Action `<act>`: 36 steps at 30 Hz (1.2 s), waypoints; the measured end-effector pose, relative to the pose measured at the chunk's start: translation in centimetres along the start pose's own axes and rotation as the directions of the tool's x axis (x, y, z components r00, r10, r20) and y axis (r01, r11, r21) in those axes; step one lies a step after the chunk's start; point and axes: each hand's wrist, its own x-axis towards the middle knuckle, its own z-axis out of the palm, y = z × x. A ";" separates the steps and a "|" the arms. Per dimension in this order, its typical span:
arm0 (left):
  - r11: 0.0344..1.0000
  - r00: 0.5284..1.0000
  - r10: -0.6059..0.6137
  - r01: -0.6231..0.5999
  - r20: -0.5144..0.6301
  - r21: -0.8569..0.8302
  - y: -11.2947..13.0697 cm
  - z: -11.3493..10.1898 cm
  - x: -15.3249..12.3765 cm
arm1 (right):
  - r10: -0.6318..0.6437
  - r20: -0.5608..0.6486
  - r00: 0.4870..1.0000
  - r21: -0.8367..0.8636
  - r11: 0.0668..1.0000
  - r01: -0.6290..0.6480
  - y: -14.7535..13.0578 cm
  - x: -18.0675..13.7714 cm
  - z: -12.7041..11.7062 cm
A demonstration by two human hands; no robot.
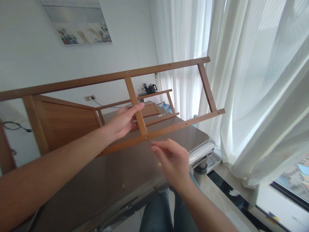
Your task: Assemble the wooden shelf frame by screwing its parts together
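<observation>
Left hand (124, 120) around wooden frame's (166, 69) middle upright.

Wooden frame (169, 96) held tilted over the table (101, 180); its rails and crossbars bar the way, open bays between them wide enough for a hand. Left hand (124, 120) reaches through one bay and grips the middle crossbar (136, 106). Right hand (172, 159) hangs free just below the lower rail, bare tabletop beneath it. Solid panel (65, 122) blocks the left end. Curtain (241, 96) closes the right side; a kettle (152, 88) stands at the far end.
</observation>
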 end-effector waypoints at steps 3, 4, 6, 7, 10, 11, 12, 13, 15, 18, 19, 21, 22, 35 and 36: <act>1.000 1.000 0.000 0.000 -0.009 -0.006 0.0 -0.1 0.0 | -0.140 -0.050 0.989 -0.067 0.988 0.136 0.1 0.8 0.1; 1.000 1.000 -0.001 0.001 -0.006 -0.008 0.0 -0.1 0.0 | -0.163 -0.046 0.986 -0.073 0.984 0.160 0.2 1.1 0.2; 1.000 1.000 -0.002 0.002 0.004 -0.011 0.1 -0.1 0.0 | -0.186 -0.029 0.982 -0.088 0.979 0.183 0.5 1.6 0.4; 1.000 1.000 -0.001 0.001 0.009 -0.012 0.1 -0.1 -0.1 | -0.192 -0.018 0.981 -0.104 0.976 0.189 0.6 1.8 0.5; 1.000 1.000 -0.003 0.003 0.028 -0.009 0.2 0.0 -0.2 | -0.202 0.009 0.979 -0.166 0.966 0.200 0.7 2.0 0.7; 1.000 1.000 -0.002 0.002 0.028 -0.009 0.2 0.1 -0.2 | -0.201 0.020 0.979 -0.182 0.962 0.202 0.6 2.1 0.7; 1.000 1.000 -0.002 0.002 0.028 -0.010 0.2 0.1 -0.2 | -0.200 0.031 0.979 -0.194 0.960 0.202 0.6 2.1 0.7; 1.000 1.000 -0.001 0.001 0.026 -0.014 0.2 0.1 -0.2 | -0.196 0.041 0.980 -0.201 0.959 0.201 0.5 2.2 0.7; 1.000 1.000 0.002 -0.002 0.019 -0.022 0.2 0.2 -0.2 | -0.182 0.061 0.981 -0.210 0.959 0.191 0.3 2.3 0.8; 1.000 1.000 0.003 -0.003 0.018 -0.019 0.1 0.2 -0.3 | -0.151 0.072 0.986 -0.220 0.962 0.164 0.0 2.7 0.7; 1.000 1.000 0.006 -0.006 0.018 -0.015 0.1 0.2 -0.3 | -0.143 0.069 0.987 -0.223 0.962 0.155 -0.1 2.8 0.7; 1.000 1.000 0.013 -0.013 0.022 -0.008 0.1 0.2 -0.3 | -0.133 0.063 0.989 -0.225 0.964 0.144 -0.3 3.1 0.7; 1.000 1.000 0.015 -0.015 0.022 -0.006 0.2 0.2 -0.3 | -0.132 0.062 0.989 -0.222 0.964 0.143 -0.3 3.2 0.7; 1.000 0.999 0.002 -0.002 0.035 -0.001 0.3 0.3 -0.4 | -0.224 0.055 0.973 -0.304 0.924 0.230 0.3 2.7 0.8; 1.000 0.999 0.004 -0.004 0.037 0.001 0.3 0.3 -0.4 | -0.229 0.062 0.971 -0.313 0.920 0.237 0.4 2.6 0.9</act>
